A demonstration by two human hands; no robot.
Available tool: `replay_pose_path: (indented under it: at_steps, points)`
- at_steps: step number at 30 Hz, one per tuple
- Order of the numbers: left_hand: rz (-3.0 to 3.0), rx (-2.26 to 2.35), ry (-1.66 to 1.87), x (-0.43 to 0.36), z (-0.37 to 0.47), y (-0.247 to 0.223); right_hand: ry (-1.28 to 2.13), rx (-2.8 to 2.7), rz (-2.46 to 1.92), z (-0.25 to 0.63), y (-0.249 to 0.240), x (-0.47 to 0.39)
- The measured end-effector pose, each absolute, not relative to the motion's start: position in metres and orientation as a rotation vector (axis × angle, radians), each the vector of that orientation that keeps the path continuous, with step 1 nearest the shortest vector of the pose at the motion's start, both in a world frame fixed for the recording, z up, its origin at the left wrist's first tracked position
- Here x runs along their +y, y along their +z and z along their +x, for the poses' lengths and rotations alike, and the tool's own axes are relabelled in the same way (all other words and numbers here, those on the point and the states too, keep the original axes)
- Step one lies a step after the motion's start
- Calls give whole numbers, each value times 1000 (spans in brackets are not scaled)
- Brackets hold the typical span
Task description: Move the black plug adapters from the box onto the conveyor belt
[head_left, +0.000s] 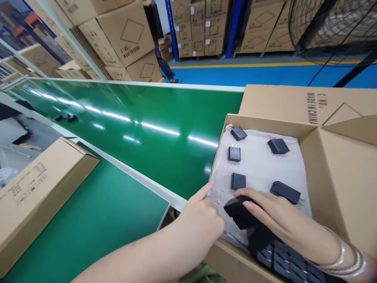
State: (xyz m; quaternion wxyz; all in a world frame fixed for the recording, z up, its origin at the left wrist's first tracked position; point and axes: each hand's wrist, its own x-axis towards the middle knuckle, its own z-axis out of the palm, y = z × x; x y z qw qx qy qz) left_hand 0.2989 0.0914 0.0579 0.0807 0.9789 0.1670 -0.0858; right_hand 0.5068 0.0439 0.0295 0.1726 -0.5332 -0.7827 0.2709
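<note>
Stacked cartons point(126, 39) and a green conveyor belt point(165, 106) are filling the background beyond the grip, where a right hand point(279, 218) is clasping at least one black plug adapter point(243, 214) over an open carton point(321, 177). Five loose adapters point(234, 153) are lying on white liner point(259, 165) around the grip's far side; close-packed adapters point(288, 257) are sitting below it. Just left of it, a left hand point(202, 216) is extending a forefinger; whether it is pinching liner, one cannot tell. Holding casings firmly, prongs clear of neighbours, would likely work best. Beyond the grip, stacked and open cartons are bearing "C/NO." and "MADE IN CHINA."
</note>
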Motion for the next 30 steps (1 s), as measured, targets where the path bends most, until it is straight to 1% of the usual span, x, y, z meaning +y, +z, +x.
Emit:
replay_pose_path:
  at_steps: [2, 4, 5, 7, 11, 17, 20, 23, 26, 30]
  points:
    - [2907, 394, -529, 95, 312, 57, 886, -2050, -1541, 513, 32, 43]
    - [2851, 296, -830, 97, 324, 59, 921, -1924, -1563, 513, 31, 41]
    - [2823, 262, -923, 98, 329, 60, 922, -1883, -1570, 513, 30, 40]
    - [2807, 224, -972, 98, 334, 61, 905, -1840, -1582, 510, 26, 39]
    - [2885, 226, -848, 97, 328, 53, 795, -1923, -1569, 505, 24, 41]
    - [2946, 314, -715, 96, 310, 48, 303, -2347, -1390, 497, 23, 42]
    - [2950, 393, -656, 94, 307, 52, 155, -2569, -1265, 490, 18, 39]
    - [2920, 420, -663, 91, 304, 56, 166, -2720, -1165, 483, 13, 35]
    - [2846, 490, -615, 88, 299, 57, 304, -2773, -1118, 477, 13, 32]
    - [2756, 579, -497, 83, 292, 55, 451, -2776, -1243, 473, 14, 30]
